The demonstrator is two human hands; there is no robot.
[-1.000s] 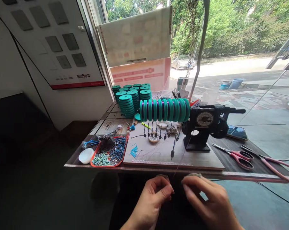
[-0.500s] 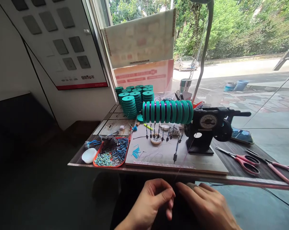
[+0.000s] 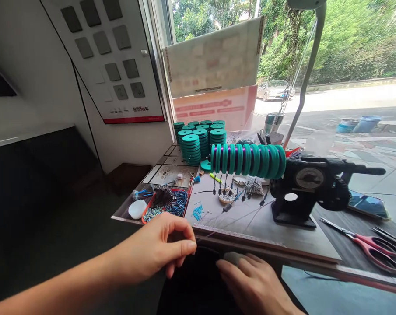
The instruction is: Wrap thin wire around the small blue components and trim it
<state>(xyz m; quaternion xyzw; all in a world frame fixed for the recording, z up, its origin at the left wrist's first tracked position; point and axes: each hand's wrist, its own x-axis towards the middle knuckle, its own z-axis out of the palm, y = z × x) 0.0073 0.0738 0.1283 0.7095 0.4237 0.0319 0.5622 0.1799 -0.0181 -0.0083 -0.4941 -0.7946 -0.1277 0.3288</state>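
Note:
My left hand [image 3: 173, 245] is closed in a pinch, thumb against forefinger, on a thin line [image 3: 212, 233] that runs up to the right over the board's front edge. My right hand [image 3: 255, 282] is lower and to the right, with its fingers curled down; anything in them is hidden. Something grey [image 3: 232, 257] shows at its fingers. Beyond the hands, a hand-cranked winder [image 3: 311, 177] carries a row of green foam spools [image 3: 250, 159]. Small dark weights hang below them on lines, and one weight with a spring [image 3: 229, 207] is tilted.
Stacked green spools [image 3: 191, 148] stand at the back left. An orange tray [image 3: 166, 205] of small parts and a white bowl [image 3: 138, 209] sit at the left. Blue sleeves [image 3: 198, 212] and a cup of beads [image 3: 226, 197] lie on the board. Scissors [image 3: 365, 243] are at the right.
My left hand has moved left, away from my right hand, drawing the line with it. The weight with the spring has swung left and tilted. The view has turned left.

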